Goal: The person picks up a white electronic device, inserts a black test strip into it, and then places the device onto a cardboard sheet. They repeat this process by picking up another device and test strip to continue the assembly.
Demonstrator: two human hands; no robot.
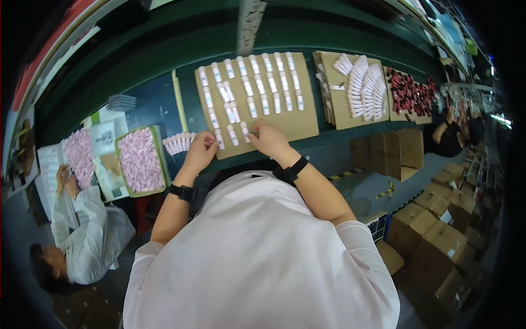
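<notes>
Several small white-and-pink tubes (pixel 256 86) lie in rows on a brown cardboard sheet (pixel 304 123). My left hand (pixel 203 149) is at the sheet's near left corner, its fingers curled together beside the nearest tube (pixel 219 139) of the left column. Whatever those fingers hold is hidden. Over the near edge, my right hand (pixel 269 140) has its thumb and fingers drawn together, close against another tube (pixel 245 132); I cannot tell if it grips anything. Left of my left hand, more tubes (pixel 178 143) stand in a tight fanned row.
A tray (pixel 163 174) of small pinkish pieces stands at left, near a co-worker in white (pixel 90 236). On the right are stacked cardboard sheets (pixel 341 120) with fanned tubes, then a board of red-and-black pieces (pixel 408 94). An open carton (pixel 386 153) sits below the table edge.
</notes>
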